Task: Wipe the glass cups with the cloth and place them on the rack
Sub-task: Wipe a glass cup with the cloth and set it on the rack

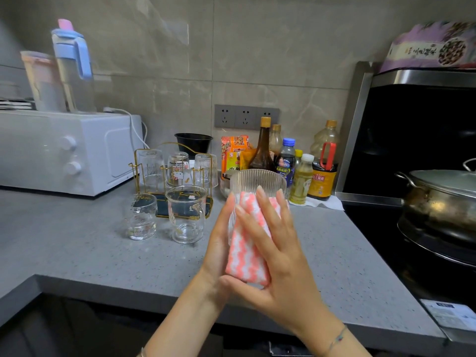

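I am looking down at a grey counter (pixel 77 253) running along a tiled wall (pixel 154 60). A white oven (pixel 64 150) is sitting to the left of the rack (pixel 162 207), and a big pot (pixel 438 202) is sitting far to the right of it. The gold wire rack is standing near the back of the counter.

I am counting one rack, one cloth and six glass cups. Three upside-down cups (pixel 177 167) are sitting on the rack. Two more are waiting just in front of the rack: a small cup (pixel 141 216) and a mug (pixel 186 213) with a handle. The sixth, a ribbed cup (pixel 257 182), is up in the air, to the right of the rack and nearer to me.

The left hand (pixel 219 246) is gripping the ribbed cup from its left side. The right hand (pixel 280 258) is pressing the pink and white cloth (pixel 244 251) onto the side facing me, its thumb tucking under the cloth's bottom end.

The ribbed cup is standing tall, mouth up, leaning a little away from me. The rack is lying to the left of both hands and farther back, so the left hand is the nearer one. I am thinking the cup is needing a flip, mouth down, before going there.
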